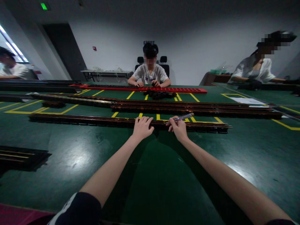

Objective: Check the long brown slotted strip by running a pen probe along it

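A long dark rail-like bar [93,120] with thin copper-coloured lines lies crosswise on the green table in front of me. My left hand [142,127] rests on the bar near its middle, fingers spread and lying over it. To the right, my right hand [178,128] is closed round a slim pen-like tool [184,117] with a clear, shiny barrel. The tool's thin tip points left and down at the bar, but whether it touches cannot be made out. Fingers hide parts of the bar.
Behind lies a bundle of similar long bars [192,107]. Farther back are a red slotted strip [192,90] and a seated person [150,73]. Other people sit at left and right. More bars [21,156] lie near left. Yellow tape lines [67,109] mark the green table [77,156].
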